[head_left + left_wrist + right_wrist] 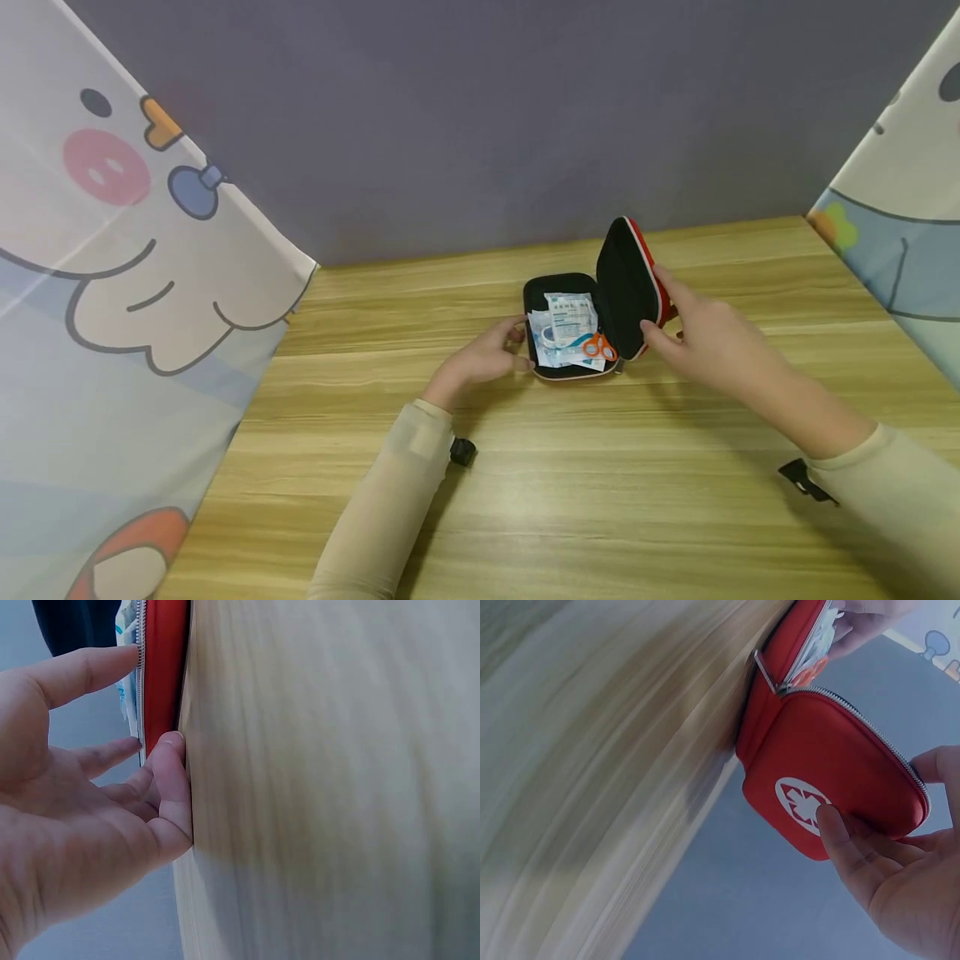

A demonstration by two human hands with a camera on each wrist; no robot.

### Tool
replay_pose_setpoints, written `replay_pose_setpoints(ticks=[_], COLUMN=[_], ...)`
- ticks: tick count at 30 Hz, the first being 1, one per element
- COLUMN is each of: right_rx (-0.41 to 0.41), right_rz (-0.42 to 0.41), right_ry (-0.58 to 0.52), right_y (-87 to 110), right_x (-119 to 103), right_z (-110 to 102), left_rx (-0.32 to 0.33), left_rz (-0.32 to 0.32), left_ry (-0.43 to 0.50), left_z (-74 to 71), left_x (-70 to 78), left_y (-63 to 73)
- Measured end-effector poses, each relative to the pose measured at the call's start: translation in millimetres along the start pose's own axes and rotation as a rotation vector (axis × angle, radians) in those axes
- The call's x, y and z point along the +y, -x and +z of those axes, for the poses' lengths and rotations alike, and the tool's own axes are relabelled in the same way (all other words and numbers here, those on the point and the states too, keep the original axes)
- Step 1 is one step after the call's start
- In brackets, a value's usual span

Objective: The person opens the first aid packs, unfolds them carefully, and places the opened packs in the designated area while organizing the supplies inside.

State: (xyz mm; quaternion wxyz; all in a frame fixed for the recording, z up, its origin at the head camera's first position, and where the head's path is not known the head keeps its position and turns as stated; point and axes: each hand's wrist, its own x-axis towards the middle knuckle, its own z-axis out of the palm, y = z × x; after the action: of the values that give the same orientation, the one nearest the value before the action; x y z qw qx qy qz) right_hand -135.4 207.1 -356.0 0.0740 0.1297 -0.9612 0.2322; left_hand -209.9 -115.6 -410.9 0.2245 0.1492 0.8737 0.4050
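A small first-aid case (561,282) lies unfolded toward the far side of the wood-grain tabletop (570,500), its base flat and its lid (624,283) standing tilted up along the base's right side. The right hand (712,333) has its grip closed on that lid, thumb and fingers pinching the outer edge; the right wrist view shows its red face with a white emblem (804,804) and the metal zipper (859,712) along the rim. At the base's left side, the left hand (487,352) touches the edge with fingertips spread, its grip loose rather than clasped, other fingers bent low against the tabletop. Inside the base are white-and-blue packets (573,315), with orange-handled scissors (600,347) on them at the near right. A grey wall (487,125) rises behind, and cartoon-printed sheets (112,308) flank the tabletop left and right.
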Motion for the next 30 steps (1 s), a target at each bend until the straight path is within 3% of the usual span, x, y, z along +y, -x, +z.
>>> replay_pose_setpoints(ticks=[9,15,19,25,30], right_rx=[0.018,-0.004,-0.063,-0.178,-0.211], right_rz=[-0.034,-0.049,-0.019,0.051,0.052], right_ry=[0.047,-0.044,-0.118,-0.102,-0.135], right_y=[5.3,5.5,6.3,8.0,7.1], right_x=[21.8,38.8,53.9,73.8,82.8], right_z=[-3.8,-2.9,-3.1,-4.2,0.6], left_rx=[0.0,0.002,0.0,-0.012,-0.011], left_rz=[-0.005,0.001,0.001,0.009,-0.005], left_ry=[-0.006,-0.01,-0.018,-0.021,-0.025], left_z=[0.0,-0.2,-0.1,-1.2,-1.8], left_x=[2.4,2.1,0.9,2.4,2.2], left_y=[-0.5,1.4,1.1,-0.5,0.4])
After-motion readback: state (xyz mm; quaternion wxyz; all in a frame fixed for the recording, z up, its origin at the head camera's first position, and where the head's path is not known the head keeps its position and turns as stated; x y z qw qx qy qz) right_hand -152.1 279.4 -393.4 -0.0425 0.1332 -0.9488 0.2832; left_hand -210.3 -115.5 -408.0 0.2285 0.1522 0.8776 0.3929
